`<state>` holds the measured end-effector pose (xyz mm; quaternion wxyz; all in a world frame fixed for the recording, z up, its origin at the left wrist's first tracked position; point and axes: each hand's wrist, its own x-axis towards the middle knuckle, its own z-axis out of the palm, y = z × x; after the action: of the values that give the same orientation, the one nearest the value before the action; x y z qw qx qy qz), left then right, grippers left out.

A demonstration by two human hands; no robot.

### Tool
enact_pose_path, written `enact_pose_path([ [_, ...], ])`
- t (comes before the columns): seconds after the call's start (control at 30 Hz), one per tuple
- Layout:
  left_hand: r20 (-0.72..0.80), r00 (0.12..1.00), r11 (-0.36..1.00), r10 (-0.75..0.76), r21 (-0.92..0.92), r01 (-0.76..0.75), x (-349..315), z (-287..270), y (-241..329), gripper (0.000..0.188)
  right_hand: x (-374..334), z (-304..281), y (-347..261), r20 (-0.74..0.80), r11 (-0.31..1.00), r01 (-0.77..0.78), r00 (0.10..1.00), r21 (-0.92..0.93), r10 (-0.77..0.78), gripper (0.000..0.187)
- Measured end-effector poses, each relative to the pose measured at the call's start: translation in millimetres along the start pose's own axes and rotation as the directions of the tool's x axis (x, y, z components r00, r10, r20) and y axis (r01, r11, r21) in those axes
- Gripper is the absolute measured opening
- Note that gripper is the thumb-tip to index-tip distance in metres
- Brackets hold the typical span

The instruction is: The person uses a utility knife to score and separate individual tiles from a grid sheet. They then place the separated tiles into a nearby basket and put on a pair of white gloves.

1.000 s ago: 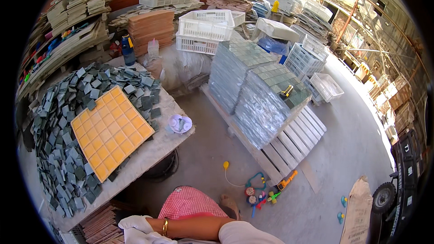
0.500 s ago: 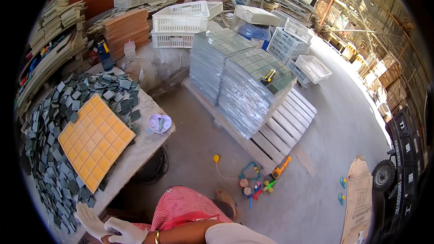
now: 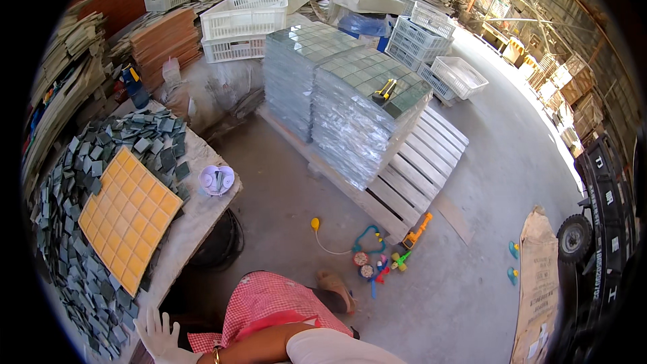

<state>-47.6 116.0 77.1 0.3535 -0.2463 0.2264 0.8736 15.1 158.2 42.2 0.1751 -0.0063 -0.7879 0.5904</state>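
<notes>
My right hand (image 3: 160,340), in a white glove, is low at the left, beside the near edge of the work table (image 3: 202,212). Its fingers are spread and hold nothing. A bracelet circles that wrist. My left hand is out of sight. Nearest to the right hand are dark green-grey square tiles (image 3: 94,290), heaped along the table. On the heap rests a yellow grid tray (image 3: 131,219), tilted, its square cells bare. A lilac dish (image 3: 216,180) with small items in it sits at the table's corner.
Wrapped stacks of tile sheets (image 3: 350,121) stand on a wooden pallet (image 3: 431,168), a yellow-and-black tool (image 3: 385,91) on top. Toys (image 3: 377,256) lie on the floor near my foot (image 3: 335,290). White crates (image 3: 244,23) stand behind; a black cart (image 3: 596,236) is at right.
Both gloved hands were together by the table edge; now just the right shows, fingers spread upward. The left has gone from view. My view has shifted slightly, moving the scene left.
</notes>
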Motion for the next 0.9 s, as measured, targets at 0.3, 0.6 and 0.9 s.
enact_pose_path([
  [0.3, 0.121, 0.965, 0.937, 0.232, 0.237, -0.255, -26, 49, -7, 0.054, -68, -93, 6, 0.512, 0.980, 0.060, 0.845, 0.189, -0.151, 0.014],
  [0.6, 0.348, 0.885, 0.487, -0.308, 0.857, -0.168, -11, -11, -83, 0.056, -254, -289, 43, -0.027, 0.337, -0.848, 0.380, -0.409, 0.925, 0.053],
  [0.9, 0.488, 0.556, -0.149, -0.672, 0.647, -0.748, -14, 32, -180, 0.056, -243, -250, 38, -0.264, 0.350, -0.878, 0.270, 0.327, 0.926, 0.029],
])
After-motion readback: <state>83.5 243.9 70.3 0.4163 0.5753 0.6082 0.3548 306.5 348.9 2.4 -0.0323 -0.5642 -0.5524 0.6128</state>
